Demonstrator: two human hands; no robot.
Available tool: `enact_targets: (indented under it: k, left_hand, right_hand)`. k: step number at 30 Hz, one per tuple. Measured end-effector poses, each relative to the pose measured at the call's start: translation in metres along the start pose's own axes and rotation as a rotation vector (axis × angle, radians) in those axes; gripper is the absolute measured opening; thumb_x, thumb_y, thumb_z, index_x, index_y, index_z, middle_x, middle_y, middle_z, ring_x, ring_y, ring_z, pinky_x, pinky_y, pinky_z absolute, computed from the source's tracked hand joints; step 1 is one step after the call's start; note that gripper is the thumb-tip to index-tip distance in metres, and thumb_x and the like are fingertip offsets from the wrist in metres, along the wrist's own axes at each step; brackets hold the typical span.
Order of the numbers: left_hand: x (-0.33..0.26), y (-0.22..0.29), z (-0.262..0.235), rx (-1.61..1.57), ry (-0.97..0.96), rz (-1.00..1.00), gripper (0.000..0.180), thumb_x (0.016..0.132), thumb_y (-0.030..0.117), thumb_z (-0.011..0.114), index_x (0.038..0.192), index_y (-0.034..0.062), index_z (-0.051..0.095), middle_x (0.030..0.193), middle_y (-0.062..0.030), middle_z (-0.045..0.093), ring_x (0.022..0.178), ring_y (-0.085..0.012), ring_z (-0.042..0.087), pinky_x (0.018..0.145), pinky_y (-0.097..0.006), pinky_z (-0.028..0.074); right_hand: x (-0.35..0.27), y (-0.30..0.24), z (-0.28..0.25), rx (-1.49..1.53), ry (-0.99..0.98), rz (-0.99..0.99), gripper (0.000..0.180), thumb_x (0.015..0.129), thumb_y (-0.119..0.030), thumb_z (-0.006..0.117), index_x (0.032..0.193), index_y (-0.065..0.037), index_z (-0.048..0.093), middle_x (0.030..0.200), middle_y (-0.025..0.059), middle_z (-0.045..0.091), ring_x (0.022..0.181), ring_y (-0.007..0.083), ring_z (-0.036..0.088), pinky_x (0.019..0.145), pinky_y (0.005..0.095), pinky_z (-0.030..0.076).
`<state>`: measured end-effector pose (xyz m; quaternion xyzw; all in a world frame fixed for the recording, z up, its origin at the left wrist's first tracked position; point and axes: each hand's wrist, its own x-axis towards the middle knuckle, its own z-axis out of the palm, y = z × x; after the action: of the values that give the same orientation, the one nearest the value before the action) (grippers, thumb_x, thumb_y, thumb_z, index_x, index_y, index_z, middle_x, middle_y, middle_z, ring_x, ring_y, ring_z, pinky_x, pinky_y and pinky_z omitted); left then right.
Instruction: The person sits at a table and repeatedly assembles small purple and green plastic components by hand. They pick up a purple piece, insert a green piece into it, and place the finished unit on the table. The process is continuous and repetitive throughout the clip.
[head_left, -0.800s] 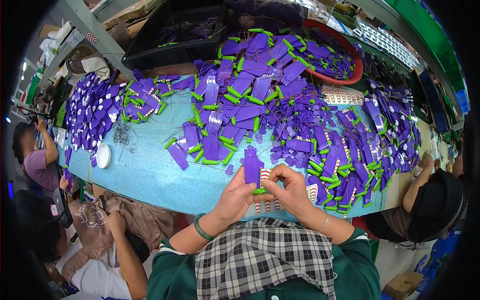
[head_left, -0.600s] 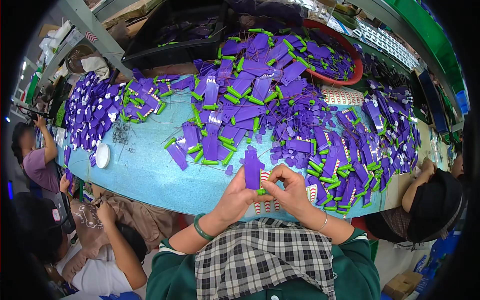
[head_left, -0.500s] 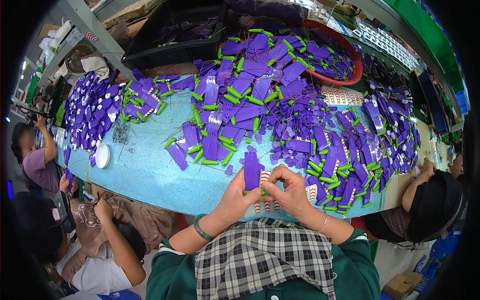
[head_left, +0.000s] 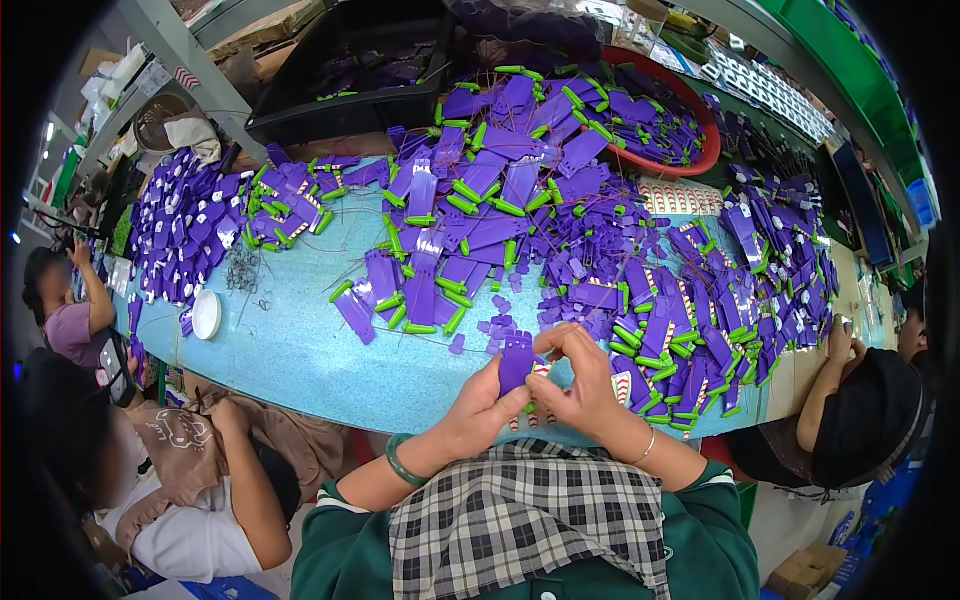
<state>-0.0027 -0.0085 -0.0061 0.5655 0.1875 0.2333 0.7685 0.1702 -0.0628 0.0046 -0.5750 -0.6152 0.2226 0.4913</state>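
My left hand (head_left: 480,405) grips a flat purple plastic piece (head_left: 516,362) upright over the near edge of the light blue table (head_left: 300,350). My right hand (head_left: 580,385) pinches the same piece from its right side, fingers curled over its top. Just beyond my hands lie several small loose purple bits (head_left: 500,325). A large heap of purple pieces with green cylinders (head_left: 520,200) covers the table's middle and right.
A red basin (head_left: 690,160) of purple parts sits at the back right, a black tray (head_left: 350,80) at the back. A white round lid (head_left: 206,314) lies at left. Other people sit at the left (head_left: 70,310), lower left (head_left: 200,470) and right (head_left: 870,410).
My hands stay at the table's near edge on the purple piece; my right fingers have shifted slightly over its top. The person at the left has raised an arm.
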Motion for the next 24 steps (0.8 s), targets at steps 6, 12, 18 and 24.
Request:
enact_targets:
  k: [6, 12, 18, 24]
  left_hand:
    - [0.008, 0.002, 0.007, -0.598, -0.111, -0.36, 0.043, 0.103, 0.039, 0.025, 0.084, 0.0077, 0.048, 0.065, -0.0049, 0.047, 0.055, -0.0174, 0.049, 0.051, -0.029, 0.043]
    - [0.015, -0.007, 0.003, -0.889, -0.359, -0.507, 0.033, 0.1, 0.034, 0.036, 0.091, 0.0066, 0.053, 0.061, 0.0, 0.041, 0.047, -0.0109, 0.035, 0.043, -0.023, 0.027]
    - [0.008, 0.021, 0.006, 0.14, 0.074, 0.031, 0.019, 0.09, 0.006, 0.051, 0.109, 0.0, 0.05, 0.098, -0.011, 0.063, 0.084, -0.0277, 0.064, 0.073, -0.036, 0.054]
    - [0.016, 0.036, -0.019, 1.156, 0.137, 0.944, 0.023, 0.067, 0.002, 0.068, 0.085, 0.004, 0.053, 0.102, -0.0141, 0.061, 0.094, -0.0334, 0.063, 0.074, -0.038, 0.056]
  right_hand:
    - [0.006, -0.001, 0.005, 0.302, -0.348, 0.229, 0.053, 0.069, -0.018, 0.08, 0.114, 0.0, 0.059, 0.106, 0.011, 0.063, 0.1, 0.0222, 0.06, 0.088, 0.0367, 0.047]
    - [0.003, -0.004, 0.003, 0.587, -0.278, 0.34, 0.029, 0.079, -0.02, 0.069, 0.095, 0.004, 0.067, 0.099, 0.0143, 0.066, 0.093, 0.0221, 0.063, 0.084, 0.0347, 0.049]
    - [0.008, -0.009, -0.008, 1.032, -0.148, 0.511, 0.037, 0.091, -0.026, 0.056, 0.114, 0.003, 0.06, 0.116, 0.0122, 0.061, 0.107, 0.0192, 0.058, 0.095, 0.0358, 0.044]
    - [0.008, -0.005, -0.015, 0.93, -0.247, 0.563, 0.02, 0.089, -0.015, 0.061, 0.103, 0.0, 0.062, 0.101, 0.0042, 0.063, 0.093, 0.0098, 0.057, 0.082, 0.0275, 0.046]
